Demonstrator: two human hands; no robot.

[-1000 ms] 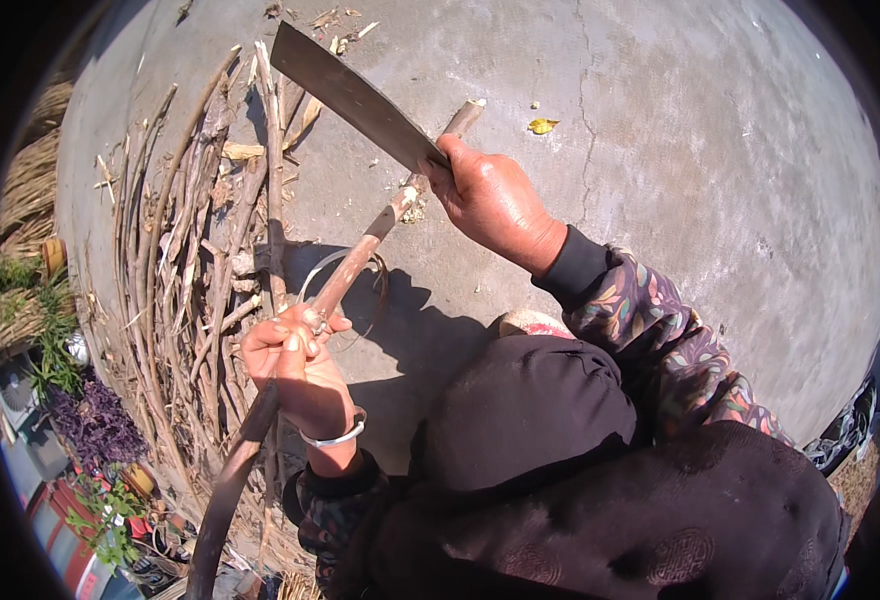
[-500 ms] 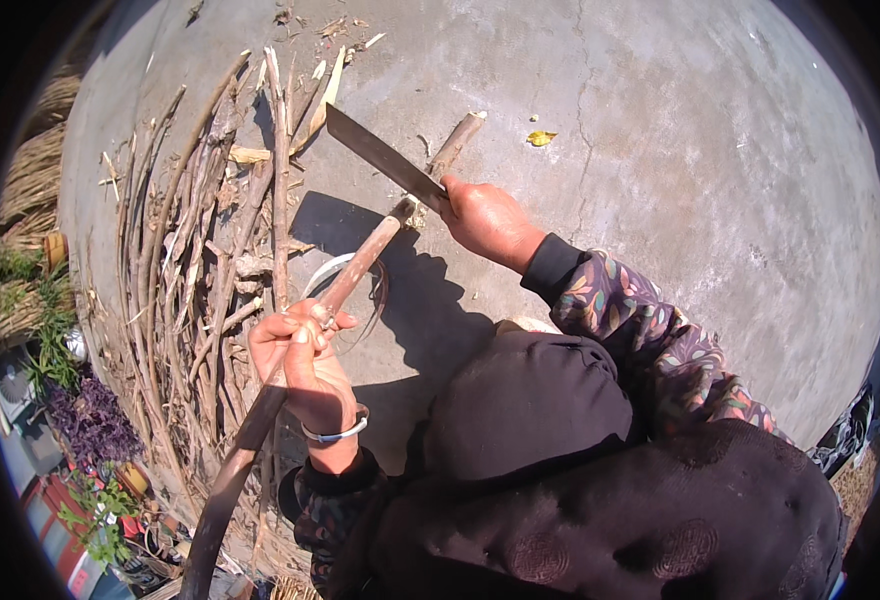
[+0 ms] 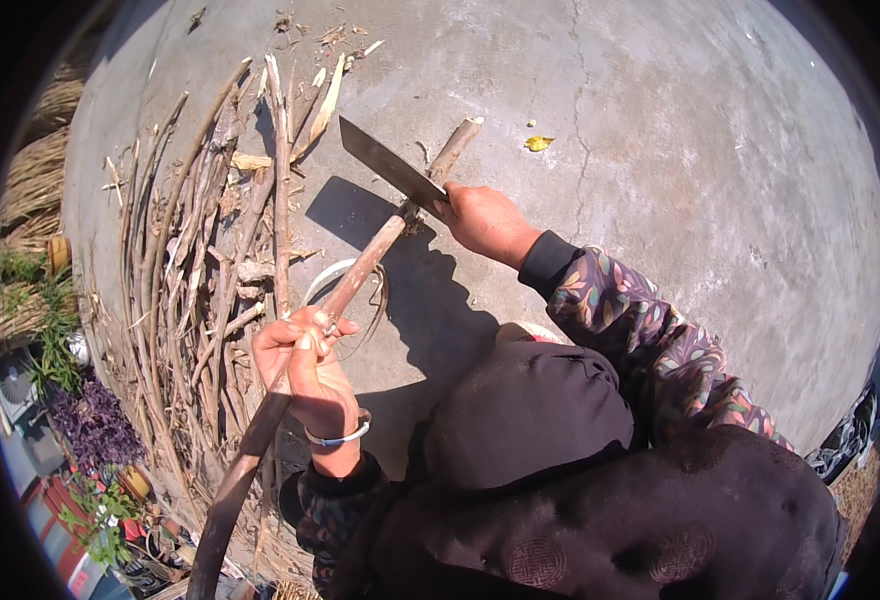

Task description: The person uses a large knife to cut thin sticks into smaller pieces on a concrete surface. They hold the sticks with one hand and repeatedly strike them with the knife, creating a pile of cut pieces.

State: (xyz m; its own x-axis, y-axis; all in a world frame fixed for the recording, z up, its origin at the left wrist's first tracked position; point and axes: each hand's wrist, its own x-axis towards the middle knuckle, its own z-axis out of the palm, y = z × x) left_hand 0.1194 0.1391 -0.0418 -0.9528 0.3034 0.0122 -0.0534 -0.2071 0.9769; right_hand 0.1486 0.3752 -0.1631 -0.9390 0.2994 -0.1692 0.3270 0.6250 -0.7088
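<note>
A long wooden branch [image 3: 365, 265] slants from the lower left toward the far middle, with my left hand [image 3: 305, 370] closed round it. My right hand [image 3: 490, 225] grips a cleaver [image 3: 388, 160] with a long dark rectangular blade. Its blade crosses over the branch's far part, close to a pale cut spot. Beyond the blade a wood piece [image 3: 453, 148] with a pale cut end lies in the same line. Whether it is still joined to the branch is hidden by the blade. The handle is covered by my right fingers.
A pile of long sticks [image 3: 195, 230] lies on the concrete [image 3: 710, 150] at the left. Near the branch is a thin pale loop [image 3: 325, 275]. A yellow leaf [image 3: 539, 144] sits beyond my right hand. Plants [image 3: 90, 420] and bundled straw [image 3: 35, 200] stand along the left edge.
The cleaver's blade has shifted slightly right and lower, nearer the branch. My left hand keeps its hold, and the whole view has moved a little.
</note>
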